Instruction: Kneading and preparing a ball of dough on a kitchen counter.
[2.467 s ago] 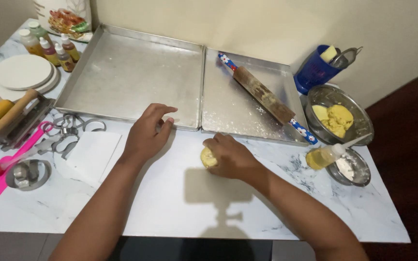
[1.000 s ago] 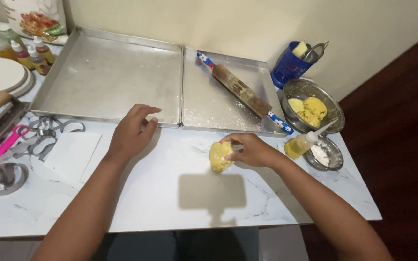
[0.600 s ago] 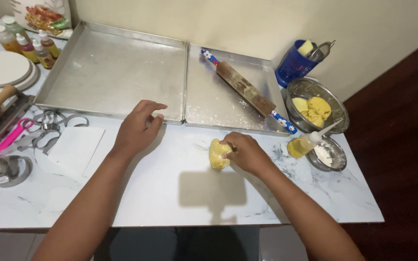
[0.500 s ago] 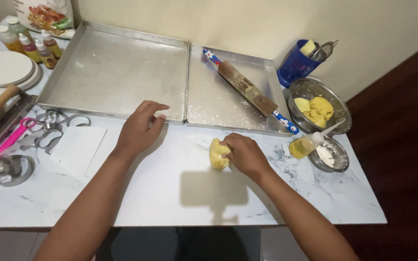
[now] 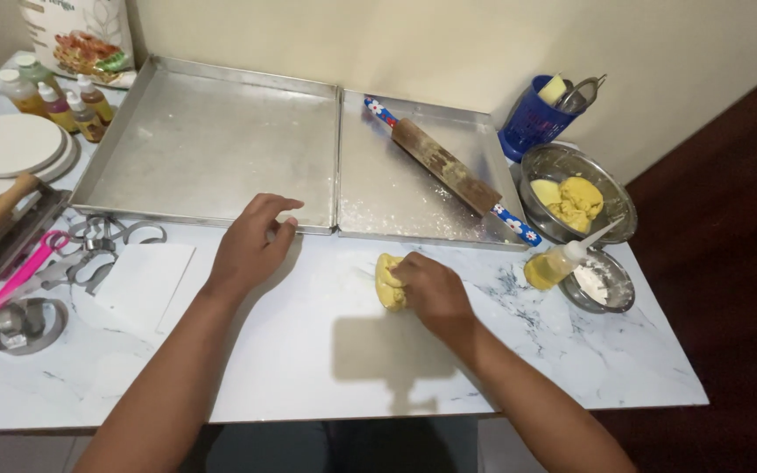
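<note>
Right hand point(image 5: 431, 293) clenched on the dough point(image 5: 387, 282), pressing it into the marble table point(image 5: 308, 368), near the right tray point(image 5: 405, 188). Left hand point(image 5: 251, 245) loose, flat, empty. I'd press evenly, keeping the table floured.

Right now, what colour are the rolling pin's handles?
Blue with small flowers on the rolling pin, seen in the head view.

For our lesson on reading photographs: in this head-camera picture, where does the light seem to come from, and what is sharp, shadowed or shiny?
Head view: a blocky dark shadow falls on the white marble table below the right hand pressing the yellow dough lump, so light likely comes from above and behind; the large steel baking tray shows soft glare; the left hand looks sharp, without blur.
</note>
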